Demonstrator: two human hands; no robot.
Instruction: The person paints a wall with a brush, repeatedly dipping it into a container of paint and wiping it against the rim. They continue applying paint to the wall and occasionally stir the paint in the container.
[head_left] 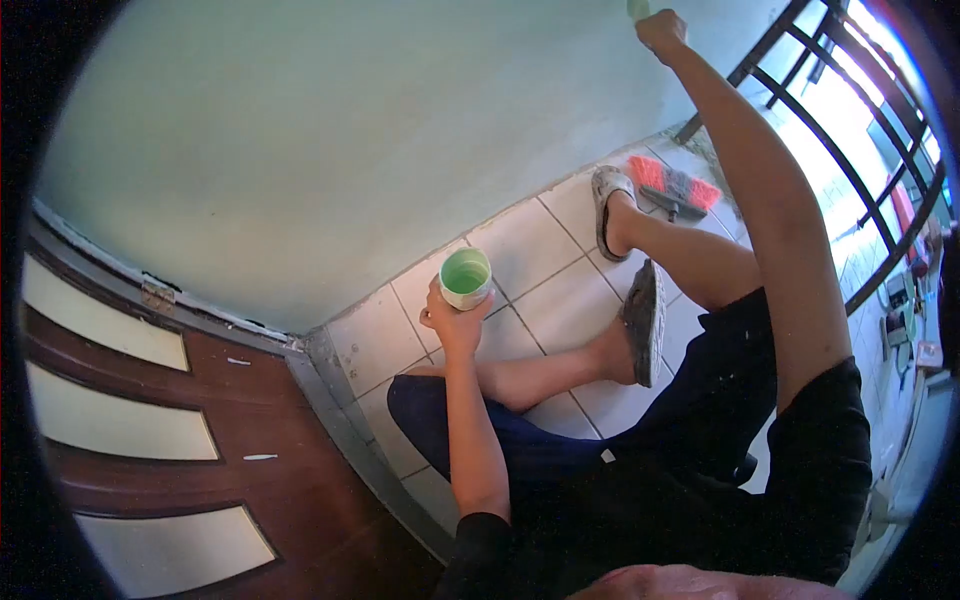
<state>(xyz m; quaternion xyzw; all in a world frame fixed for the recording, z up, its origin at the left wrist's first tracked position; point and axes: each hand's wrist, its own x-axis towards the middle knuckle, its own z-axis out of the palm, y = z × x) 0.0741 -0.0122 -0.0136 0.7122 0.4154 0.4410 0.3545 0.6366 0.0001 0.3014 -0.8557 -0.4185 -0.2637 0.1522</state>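
My left hand (458,318) is wrapped round a whitish cup (466,290), its inside green, with what looks like green liquid in it. The cup is held above the tiled floor, its opening turned up toward me. High at the top right, my right hand (662,35) is closed against the pale green wall (300,130). A small pale green thing (638,9) sticks out from its fingers; the frame's top edge cuts it off, so its kind is unclear.
A brown door (240,420) with pale panels stands at the left. A red and grey broom head (675,185) lies beside my clog-shod foot (612,215). Dark metal railing (830,110) curves along the right. White tiles (560,300) cover the floor.
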